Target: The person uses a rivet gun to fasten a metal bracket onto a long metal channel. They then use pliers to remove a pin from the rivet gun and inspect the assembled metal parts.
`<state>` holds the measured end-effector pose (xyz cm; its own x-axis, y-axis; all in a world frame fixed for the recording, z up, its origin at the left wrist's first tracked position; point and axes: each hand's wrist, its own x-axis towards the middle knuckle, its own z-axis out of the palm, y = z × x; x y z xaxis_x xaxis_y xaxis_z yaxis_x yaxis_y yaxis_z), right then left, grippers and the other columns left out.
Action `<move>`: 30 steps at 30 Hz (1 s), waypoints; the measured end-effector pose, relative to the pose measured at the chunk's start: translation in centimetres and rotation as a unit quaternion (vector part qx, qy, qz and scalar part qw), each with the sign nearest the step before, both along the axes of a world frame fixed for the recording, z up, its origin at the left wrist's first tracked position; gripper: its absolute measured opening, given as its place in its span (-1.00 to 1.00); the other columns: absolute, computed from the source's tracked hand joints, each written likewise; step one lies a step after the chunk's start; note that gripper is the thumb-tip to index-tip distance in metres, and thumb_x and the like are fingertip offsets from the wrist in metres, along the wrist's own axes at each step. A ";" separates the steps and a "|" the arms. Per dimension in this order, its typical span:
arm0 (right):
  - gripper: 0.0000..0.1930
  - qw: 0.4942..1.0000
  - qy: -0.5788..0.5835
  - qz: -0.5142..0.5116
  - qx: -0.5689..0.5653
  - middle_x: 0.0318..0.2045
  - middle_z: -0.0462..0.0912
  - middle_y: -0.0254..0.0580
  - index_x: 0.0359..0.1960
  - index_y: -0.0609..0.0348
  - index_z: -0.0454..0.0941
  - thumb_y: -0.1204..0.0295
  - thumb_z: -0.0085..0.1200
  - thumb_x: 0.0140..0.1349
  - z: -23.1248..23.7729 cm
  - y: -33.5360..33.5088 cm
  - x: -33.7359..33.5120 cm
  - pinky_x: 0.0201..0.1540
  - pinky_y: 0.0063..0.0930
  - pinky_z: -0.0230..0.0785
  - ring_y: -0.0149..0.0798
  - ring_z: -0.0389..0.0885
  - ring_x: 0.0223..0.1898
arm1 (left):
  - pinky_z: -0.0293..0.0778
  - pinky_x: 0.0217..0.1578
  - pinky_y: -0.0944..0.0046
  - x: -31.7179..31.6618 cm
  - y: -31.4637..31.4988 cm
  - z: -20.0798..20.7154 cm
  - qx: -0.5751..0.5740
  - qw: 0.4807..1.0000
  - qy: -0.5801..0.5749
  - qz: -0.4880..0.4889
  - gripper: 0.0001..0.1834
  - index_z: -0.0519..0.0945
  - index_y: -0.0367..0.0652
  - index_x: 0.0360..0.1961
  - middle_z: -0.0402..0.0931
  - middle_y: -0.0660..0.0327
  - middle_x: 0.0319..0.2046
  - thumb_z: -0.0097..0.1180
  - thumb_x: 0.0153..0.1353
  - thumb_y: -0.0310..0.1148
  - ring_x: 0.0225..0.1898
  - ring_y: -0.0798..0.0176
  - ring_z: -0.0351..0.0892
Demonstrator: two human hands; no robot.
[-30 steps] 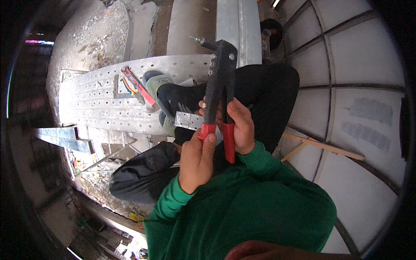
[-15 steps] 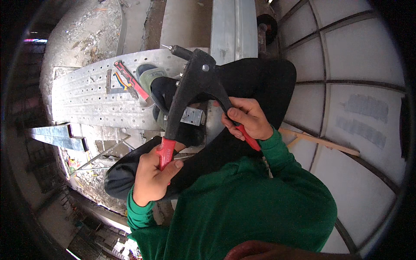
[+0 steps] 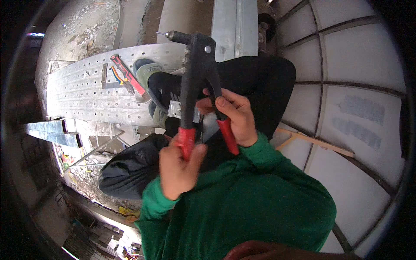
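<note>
A black hand riveter (image 3: 196, 73) with red grips is held up in front of me, its head pointing away and its nose to the left. A thin silver pin sticks out of the nose. My left hand (image 3: 178, 170), slightly blurred, is closed around the left red grip. My right hand (image 3: 238, 116) wraps the other handle just above its red grip. The two handles stand apart in a narrow V. Behind the riveter, near my legs, a small galvanized metal piece (image 3: 174, 109) shows in part; the tool covers the rest.
A perforated metal plank (image 3: 86, 93) lies ahead to the left, bearing a red-and-black tool (image 3: 125, 73), yellow-and-blue-handled pliers (image 3: 117, 76) and a square (image 3: 104, 76). Metal channels (image 3: 54, 132) lie farther left. White framed panels (image 3: 346, 99) and a wooden strip (image 3: 318, 142) are at the right.
The riveter's handles have come closer together. My left hand has moved right, my right hand slightly left, and the nose has shifted up and left.
</note>
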<state>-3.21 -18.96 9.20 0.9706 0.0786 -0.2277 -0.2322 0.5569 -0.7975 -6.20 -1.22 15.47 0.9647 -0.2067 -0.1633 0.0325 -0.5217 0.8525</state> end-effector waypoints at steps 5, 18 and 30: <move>-0.64 0.998 -0.041 0.047 -0.016 -0.10 0.66 0.02 0.05 0.47 0.48 0.40 -0.01 0.36 -1.5 -2.2 -0.1 0.04 -0.37 0.46 -0.25 0.64 -0.07 | 0.30 -0.57 0.28 1.0 2.9 2.3 -0.052 0.994 0.097 -0.011 -0.80 0.56 -0.27 -0.25 0.40 0.12 -0.67 0.16 0.18 -0.36 -0.67 0.20 0.40; -0.67 0.977 -0.171 0.070 -0.107 -0.46 0.60 -0.22 -0.23 0.37 0.50 0.25 -0.04 0.41 -2.9 -4.0 2.5 -0.47 -0.62 0.41 -0.49 0.53 -0.51 | 0.25 -0.65 0.43 -3.9 -2.7 -0.4 -0.044 0.994 -0.078 0.060 -0.64 0.54 -0.24 -0.28 0.30 0.30 -0.77 0.39 -0.08 -0.36 -0.76 0.42 0.28; -0.58 0.972 -0.223 0.010 -0.073 -0.54 0.55 -0.22 -0.24 0.39 0.50 0.14 0.03 0.35 -2.3 -4.2 4.4 -0.55 -0.56 0.36 -0.43 0.47 -0.61 | 0.32 -0.57 0.34 -1.8 -1.7 1.0 -0.117 0.987 -0.021 -0.105 -0.45 0.60 -0.28 -0.15 0.37 0.27 -0.71 0.25 0.08 0.03 -0.68 0.38 0.34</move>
<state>1.15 -23.20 6.94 0.9740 0.0965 0.2049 0.1450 0.4295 -0.8913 -8.02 -2.87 16.51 0.9012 -0.4309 -0.0474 -0.0946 -0.3021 0.9486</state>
